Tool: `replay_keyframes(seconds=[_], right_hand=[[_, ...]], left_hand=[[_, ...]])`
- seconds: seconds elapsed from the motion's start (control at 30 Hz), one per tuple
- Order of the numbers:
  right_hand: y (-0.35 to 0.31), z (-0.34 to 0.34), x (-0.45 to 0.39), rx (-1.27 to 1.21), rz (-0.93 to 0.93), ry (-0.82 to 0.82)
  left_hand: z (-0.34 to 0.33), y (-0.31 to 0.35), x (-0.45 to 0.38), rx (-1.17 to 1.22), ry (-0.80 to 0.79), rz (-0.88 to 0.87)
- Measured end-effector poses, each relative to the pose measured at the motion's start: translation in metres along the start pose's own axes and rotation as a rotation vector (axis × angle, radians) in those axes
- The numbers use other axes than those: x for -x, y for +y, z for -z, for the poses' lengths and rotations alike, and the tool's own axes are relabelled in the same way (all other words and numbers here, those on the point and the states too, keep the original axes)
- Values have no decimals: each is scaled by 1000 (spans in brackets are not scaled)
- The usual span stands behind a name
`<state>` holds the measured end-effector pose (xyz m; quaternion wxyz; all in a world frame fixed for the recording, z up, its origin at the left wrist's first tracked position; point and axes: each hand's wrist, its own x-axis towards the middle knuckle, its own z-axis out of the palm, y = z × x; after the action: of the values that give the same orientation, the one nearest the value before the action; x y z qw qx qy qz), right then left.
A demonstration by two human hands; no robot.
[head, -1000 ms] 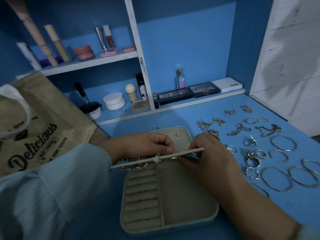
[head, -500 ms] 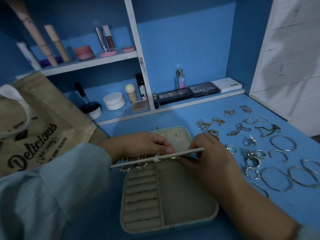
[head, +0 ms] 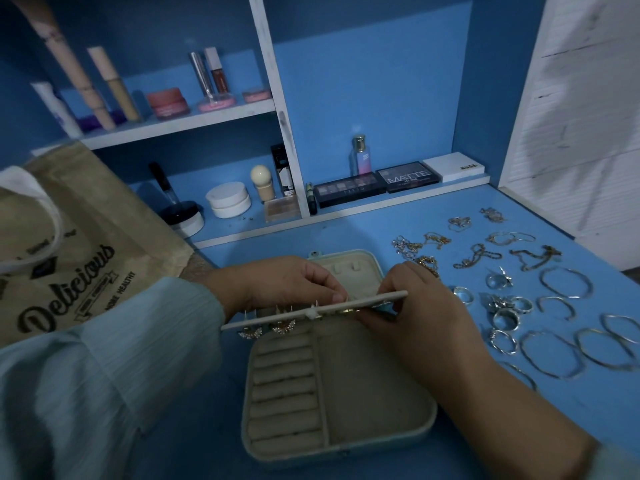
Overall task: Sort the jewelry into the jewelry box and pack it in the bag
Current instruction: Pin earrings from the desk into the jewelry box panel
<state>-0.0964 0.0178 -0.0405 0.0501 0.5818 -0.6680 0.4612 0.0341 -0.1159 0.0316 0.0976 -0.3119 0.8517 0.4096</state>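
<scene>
An open pale jewelry box [head: 374, 393] lies on the blue desk, with ring rolls on its left side and a bare compartment on its right. Above it I hold its thin earring panel [head: 270, 318] edge-on, with earrings [head: 284, 328] hanging under it and posts sticking up. My left hand [head: 287, 285] pinches at the panel's top near the middle. My right hand [head: 419, 306] grips the panel's right end from below. Rings [head: 505, 318], bangles [head: 547, 355] and chains [head: 478, 256] lie spread to the right. A jute bag [head: 79, 244] printed "Delicious" stands at the left.
Shelves behind hold cosmetics: eyeshadow palettes [head: 408, 177], a small perfume bottle [head: 362, 155], white jars [head: 228, 199] and tubes. A white slatted panel [head: 581, 133] closes off the right side. Blue desk surface shows in front of the box.
</scene>
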Motion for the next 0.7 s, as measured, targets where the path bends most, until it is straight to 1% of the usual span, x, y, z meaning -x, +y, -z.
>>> replay_keyframes(seconds=[0.37, 0.6, 0.7], right_hand=[[2, -3, 0, 43, 42, 58], [1, -3, 0, 14, 32, 62], [0, -3, -1, 46, 41, 84]], left_hand=[[-4, 2, 0, -25, -22, -20], [-2, 9, -2, -121, -17, -34], [1, 14, -1, -163, -30, -55]])
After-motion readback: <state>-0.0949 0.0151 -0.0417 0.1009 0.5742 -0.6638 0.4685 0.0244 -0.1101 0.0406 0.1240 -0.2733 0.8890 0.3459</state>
